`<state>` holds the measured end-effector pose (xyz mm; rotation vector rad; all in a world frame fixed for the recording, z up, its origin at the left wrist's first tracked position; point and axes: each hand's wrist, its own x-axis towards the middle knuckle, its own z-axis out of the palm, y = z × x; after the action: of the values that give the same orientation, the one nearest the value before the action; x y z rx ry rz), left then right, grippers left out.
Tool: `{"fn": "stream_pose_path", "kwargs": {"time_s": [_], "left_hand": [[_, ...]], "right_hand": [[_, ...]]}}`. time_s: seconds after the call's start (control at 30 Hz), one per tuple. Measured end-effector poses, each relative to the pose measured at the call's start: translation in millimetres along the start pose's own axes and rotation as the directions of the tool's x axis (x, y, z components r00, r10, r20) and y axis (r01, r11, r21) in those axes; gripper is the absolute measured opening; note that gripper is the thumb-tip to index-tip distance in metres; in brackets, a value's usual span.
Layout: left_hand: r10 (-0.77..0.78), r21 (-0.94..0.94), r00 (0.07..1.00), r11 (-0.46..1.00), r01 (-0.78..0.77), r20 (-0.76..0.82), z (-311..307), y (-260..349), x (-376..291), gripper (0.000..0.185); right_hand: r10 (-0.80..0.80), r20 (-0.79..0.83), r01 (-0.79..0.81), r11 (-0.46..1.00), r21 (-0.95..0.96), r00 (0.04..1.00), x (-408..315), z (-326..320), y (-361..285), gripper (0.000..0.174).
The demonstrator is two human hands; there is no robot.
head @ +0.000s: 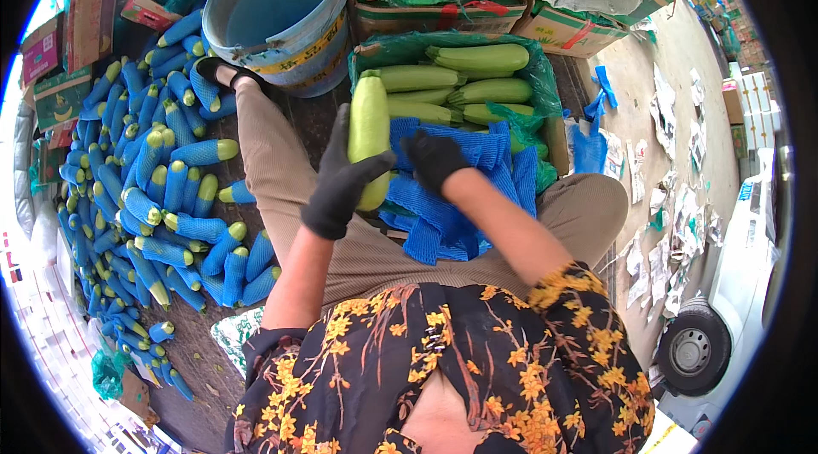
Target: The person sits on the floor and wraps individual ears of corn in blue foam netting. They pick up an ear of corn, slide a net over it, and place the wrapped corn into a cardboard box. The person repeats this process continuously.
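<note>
My left hand, in a black glove, grips a bare pale-green zucchini that stands nearly upright in the view. My right hand, gloved in black too, is at a heap of blue mesh net sleeves in front of me. Its fingers are curled and a little blurred; whether they pinch a sleeve is not clear. Just beyond, bare zucchini lie in a carton lined with green plastic film. The sleeves cover the near part of that carton.
Many zucchini in blue nets are piled on the floor to my left. A bucket of bluish liquid stands beyond my foot. Stacked cartons line the far side. Torn paper litters the ground at right, near a white vehicle.
</note>
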<state>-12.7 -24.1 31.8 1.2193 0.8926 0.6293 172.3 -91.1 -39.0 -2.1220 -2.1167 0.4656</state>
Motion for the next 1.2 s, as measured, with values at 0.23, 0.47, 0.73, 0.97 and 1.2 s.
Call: {"fn": "stream_pose_path", "kwargs": {"time_s": [0.23,0.47,0.73,0.97,1.2], "left_hand": [[-0.024,-0.165,0.999,0.986,0.016,-0.045,9,-12,22,0.045],[-0.334,-0.312,0.878,0.841,0.442,0.344,33,18,-53,0.028],[-0.213,-0.265,0.965,0.932,0.247,0.152,49,14,-71,0.018],[0.480,0.160,0.607,0.686,-0.710,0.634,64,26,-88,0.044],[0.489,0.650,0.667,0.238,-0.722,0.562,58,26,-52,0.021]], "right_hand": [[0.098,-0.002,-0.098,0.994,0.046,0.995,-32,-34,36,0.020],[-0.046,-0.429,0.190,0.936,0.298,0.902,-117,-97,-7,0.038],[0.122,0.154,-0.188,0.358,0.915,0.981,-110,-94,-44,0.030],[-0.032,-0.259,0.232,0.559,0.796,0.965,-87,-56,-34,0.021],[0.123,0.023,-0.115,0.816,0.567,0.992,-57,-54,-11,0.024]]}}
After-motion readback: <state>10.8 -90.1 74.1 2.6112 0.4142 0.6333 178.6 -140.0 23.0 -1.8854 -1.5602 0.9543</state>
